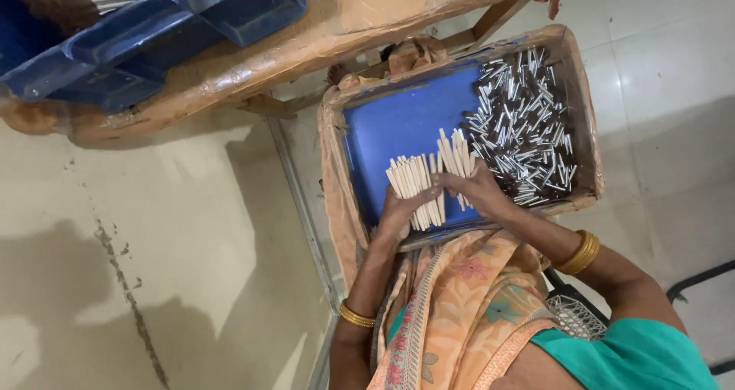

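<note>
Two hands meet over a blue tray (398,122) w/ a brown-wrapped rim. Left hand (400,210) is curled under a row of pale sticks (417,183), fingers closed on their lower ends. Right hand (476,187) grips the same bunch from the other side, fingers bent over the sticks; some stand up above its knuckles. Sticks fan out side by side between both hands, over the tray's bare blue part. Just beyond the right hand, in the tray's far end, lies a loose pile of white tubes (528,126) on dark stuff. Gold bangles (579,252) on the right wrist, one on the left. Well past the left hand, blue bins (153,34) sit on a wrapped counter (253,61).
</note>
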